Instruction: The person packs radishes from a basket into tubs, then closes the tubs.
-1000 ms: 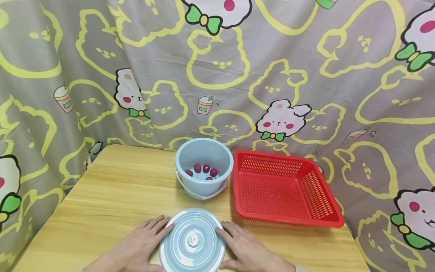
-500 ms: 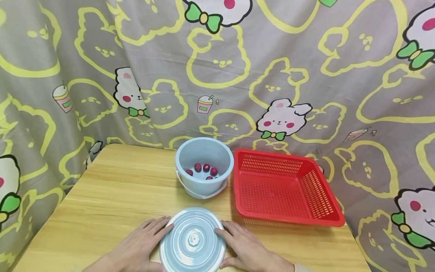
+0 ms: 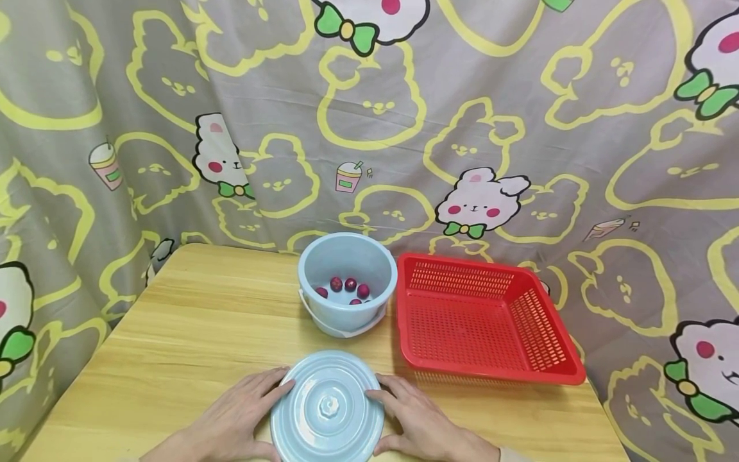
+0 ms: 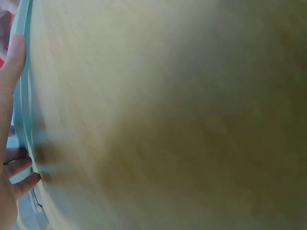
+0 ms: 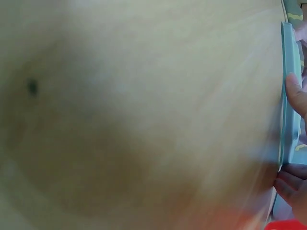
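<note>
A light blue round lid (image 3: 314,427) with a small knob lies in front of me at the near side of the table. My left hand (image 3: 239,414) holds its left rim, with the fingers and thumb spread along the edge. On the opposite side my right hand (image 3: 417,417) holds the right rim in the same way. Both wrist views show a thumb against the lid's edge and fingertips close to the tabletop. Behind the lid stands a light blue bucket (image 3: 343,317), uncovered, its handle hanging down in front. Several dark red round fruits (image 3: 350,284) lie on its bottom.
A red perforated plastic basket (image 3: 491,372) stands right of the bucket, with bare mesh showing inside. The wooden table (image 3: 202,321) shows bare wood to the left. A patterned curtain (image 3: 265,96) hangs close behind the table and along both sides.
</note>
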Motion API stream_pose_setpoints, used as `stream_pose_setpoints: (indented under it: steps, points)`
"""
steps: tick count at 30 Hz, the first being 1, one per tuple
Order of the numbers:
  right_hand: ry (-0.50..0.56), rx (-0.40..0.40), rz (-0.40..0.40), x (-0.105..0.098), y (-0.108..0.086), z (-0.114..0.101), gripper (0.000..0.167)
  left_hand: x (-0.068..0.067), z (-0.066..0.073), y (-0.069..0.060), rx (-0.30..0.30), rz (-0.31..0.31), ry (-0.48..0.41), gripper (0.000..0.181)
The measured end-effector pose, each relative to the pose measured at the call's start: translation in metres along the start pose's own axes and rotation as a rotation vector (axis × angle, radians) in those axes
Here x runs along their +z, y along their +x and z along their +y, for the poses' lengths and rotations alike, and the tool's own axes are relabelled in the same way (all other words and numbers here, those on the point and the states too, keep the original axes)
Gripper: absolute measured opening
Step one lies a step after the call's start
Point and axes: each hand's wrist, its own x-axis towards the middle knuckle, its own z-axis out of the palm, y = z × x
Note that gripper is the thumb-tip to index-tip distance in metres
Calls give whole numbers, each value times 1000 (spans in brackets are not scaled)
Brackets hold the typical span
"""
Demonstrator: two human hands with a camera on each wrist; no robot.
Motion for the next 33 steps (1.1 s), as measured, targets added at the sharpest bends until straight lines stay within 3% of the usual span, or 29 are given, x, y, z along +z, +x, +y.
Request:
stream_pose_setpoints:
  steps: [9,19,26,33]
  points:
    - [42,-53,79,1,-3,0,81,-4,-1,-3,20,105,18,119]
    - [137,-16,51,-6,-6,-5,78,-11,0,-7,30,169,25,117]
    - [166,-3,52,-15,-8,-11,75,-22,3,-6,58,229,42,119]
    - [143,-72,137,-24,-9,-17,76,-38,4,-3,124,312,49,123]
